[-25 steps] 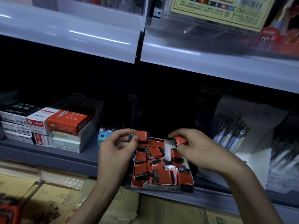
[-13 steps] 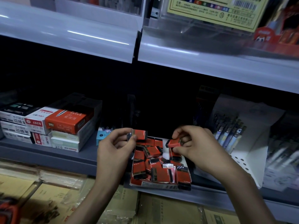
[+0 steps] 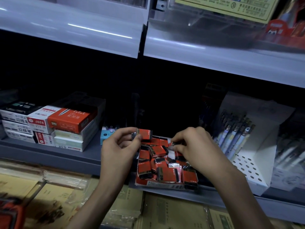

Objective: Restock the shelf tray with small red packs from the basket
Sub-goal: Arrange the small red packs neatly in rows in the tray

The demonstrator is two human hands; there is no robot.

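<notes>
A shallow red shelf tray [image 3: 165, 183] sits at the shelf's front edge, holding several small red and black packs [image 3: 162, 174] lying loosely in a heap. My left hand [image 3: 118, 149] is raised just left of the tray and pinches one small red pack [image 3: 144, 134] between thumb and fingers. My right hand [image 3: 196, 149] is lowered over the tray's right back part, its fingertips pinching another small red pack [image 3: 173, 145] that is mostly hidden by the fingers. Only a red corner at the lower left [image 3: 8, 214] hints at the basket.
Stacked red, white and grey boxes [image 3: 66, 123] stand left on the grey shelf [image 3: 49, 156]. A small blue box [image 3: 107, 133] lies behind my left hand. A white perforated display of pens [image 3: 237, 139] stands right. Wrapped brown paper packs [image 3: 165, 212] lie below.
My right hand has brought its pack down from above the tray's back to just over the heap. My left hand has stayed in place with its pack.
</notes>
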